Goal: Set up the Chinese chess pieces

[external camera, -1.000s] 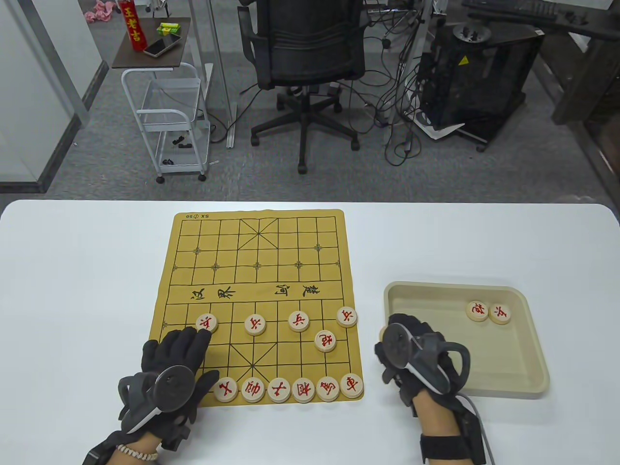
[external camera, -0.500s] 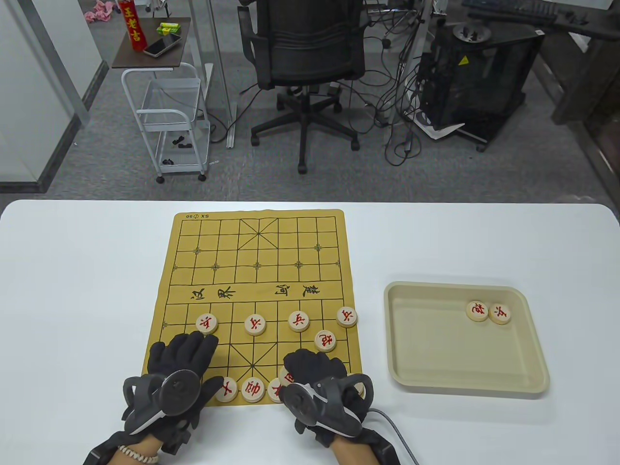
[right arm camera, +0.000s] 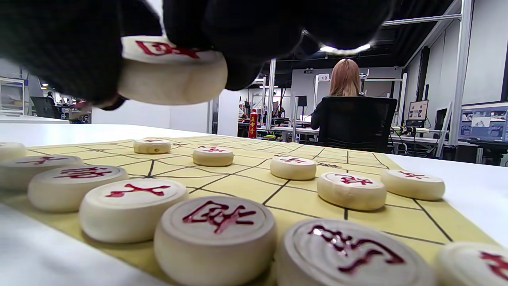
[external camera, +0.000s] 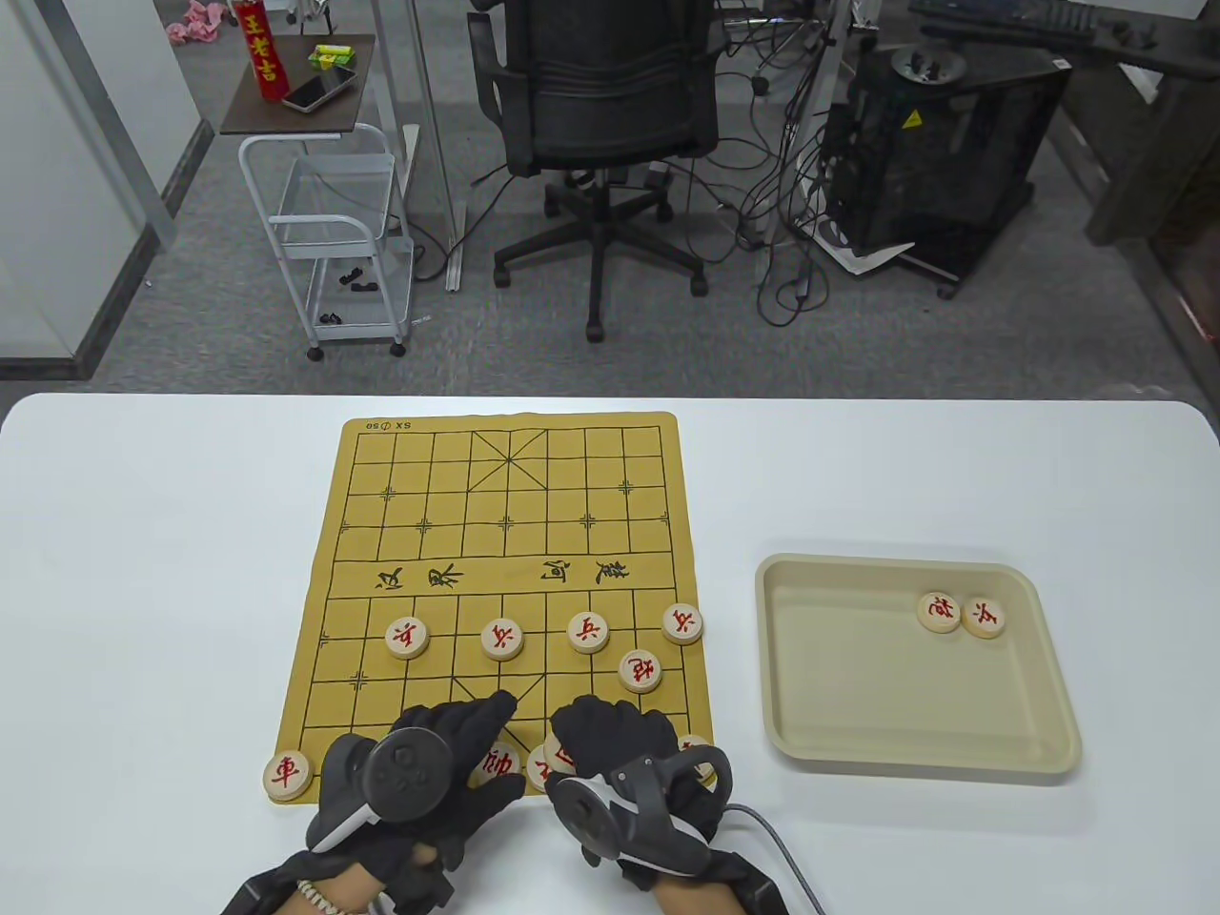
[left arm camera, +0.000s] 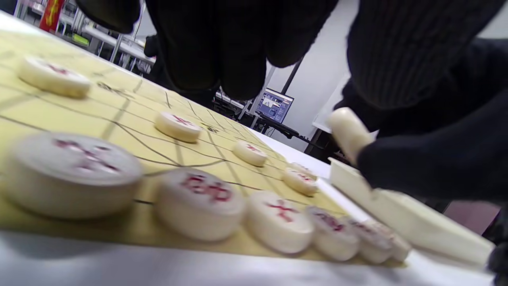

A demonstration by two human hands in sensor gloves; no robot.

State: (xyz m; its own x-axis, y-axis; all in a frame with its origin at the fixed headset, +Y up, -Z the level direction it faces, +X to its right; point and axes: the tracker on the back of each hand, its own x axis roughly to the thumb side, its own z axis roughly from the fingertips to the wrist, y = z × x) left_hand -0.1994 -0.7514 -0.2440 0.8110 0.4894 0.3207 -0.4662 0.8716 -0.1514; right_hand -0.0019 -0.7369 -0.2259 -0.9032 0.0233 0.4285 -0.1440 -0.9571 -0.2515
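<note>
The yellow chess mat point(external camera: 496, 534) holds red-lettered wooden discs. Several pawns point(external camera: 502, 639) and one cannon point(external camera: 640, 670) stand above the near row. A chariot disc point(external camera: 287, 773) sits at the near left corner. My right hand point(external camera: 596, 734) hovers over the near row and pinches one disc point(right arm camera: 170, 69), lifted clear of the mat. That disc also shows edge-on in the left wrist view point(left arm camera: 348, 131). My left hand point(external camera: 457, 739) reaches over the near row beside it, fingers point(left arm camera: 222, 47) extended and holding nothing. Both hands hide part of the near row.
A beige tray point(external camera: 1048, 686) lies right of the mat with two more discs point(external camera: 940, 611) at its far corner. The white table point(external camera: 143, 572) spreads to the left. Beyond the far edge stand an office chair point(external camera: 600, 86) and a wire cart point(external camera: 334, 238).
My right hand came from the tray's left side to the near row and took hold of a disc. My left hand slid right, uncovering the chariot disc at the corner.
</note>
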